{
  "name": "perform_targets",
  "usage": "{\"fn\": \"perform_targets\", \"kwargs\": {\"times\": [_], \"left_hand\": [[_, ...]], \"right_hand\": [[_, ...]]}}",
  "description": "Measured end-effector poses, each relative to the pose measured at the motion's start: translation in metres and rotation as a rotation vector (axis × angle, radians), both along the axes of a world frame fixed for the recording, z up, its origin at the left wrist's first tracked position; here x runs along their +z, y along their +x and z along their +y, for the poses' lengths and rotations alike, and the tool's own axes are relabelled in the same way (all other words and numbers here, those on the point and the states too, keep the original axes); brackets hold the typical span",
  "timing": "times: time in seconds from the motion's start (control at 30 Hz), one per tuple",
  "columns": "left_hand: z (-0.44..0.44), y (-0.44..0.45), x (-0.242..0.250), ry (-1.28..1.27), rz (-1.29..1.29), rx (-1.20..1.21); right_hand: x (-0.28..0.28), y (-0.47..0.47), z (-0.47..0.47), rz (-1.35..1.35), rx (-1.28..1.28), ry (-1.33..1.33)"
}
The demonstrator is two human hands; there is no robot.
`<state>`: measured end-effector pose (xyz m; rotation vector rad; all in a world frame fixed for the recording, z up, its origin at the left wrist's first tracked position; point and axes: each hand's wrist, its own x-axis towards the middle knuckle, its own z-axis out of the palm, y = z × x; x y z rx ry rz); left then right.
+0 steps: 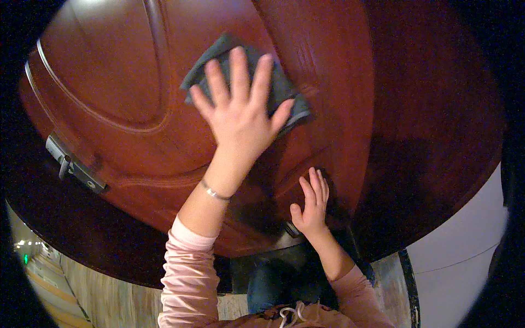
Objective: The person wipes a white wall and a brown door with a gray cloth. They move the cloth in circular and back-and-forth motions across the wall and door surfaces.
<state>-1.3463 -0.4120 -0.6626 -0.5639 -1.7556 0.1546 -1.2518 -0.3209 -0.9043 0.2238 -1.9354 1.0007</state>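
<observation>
A folded dark grey-green cloth (287, 88) lies against the reddish-brown wooden door (180, 151), high up in the head view. Flat on top of it, with the fingers spread, rests my left hand (242, 108); a silver bracelet is on that wrist. Lower and to the right, my right hand (313, 205) is held with its fingers extended, at or just in front of the door's lower part. Whether its palm touches the wood cannot be told. Nothing shows in that hand.
A metal door handle with a lock plate (76, 164) sits at the left edge of the door. Dark door framing (426, 135) runs along the right, beside a pale wall (455, 246). Wood-look flooring (110, 289) shows at the bottom left.
</observation>
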Motion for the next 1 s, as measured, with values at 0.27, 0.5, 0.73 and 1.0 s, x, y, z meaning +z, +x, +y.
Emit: {"fn": "perform_targets", "kwargs": {"times": [0.27,0.5,0.73,1.0], "left_hand": [[0.105,-0.011,-0.025,-0.254,-0.071,-0.260],[0.037,-0.016,-0.073,-0.916,-0.251,-0.144],[0.087,-0.025,0.028,-0.232,0.080,-0.174],[0.106,-0.022,-0.016,-0.278,0.070,-0.182]], "right_hand": [[-0.003,-0.013,0.010,0.145,-0.063,-0.180],[-0.010,-0.034,0.023,0.195,-0.103,-0.140],[-0.007,-0.038,0.033,0.168,-0.125,-0.142],[0.008,-0.021,-0.013,0.278,-0.169,-0.196]]}}
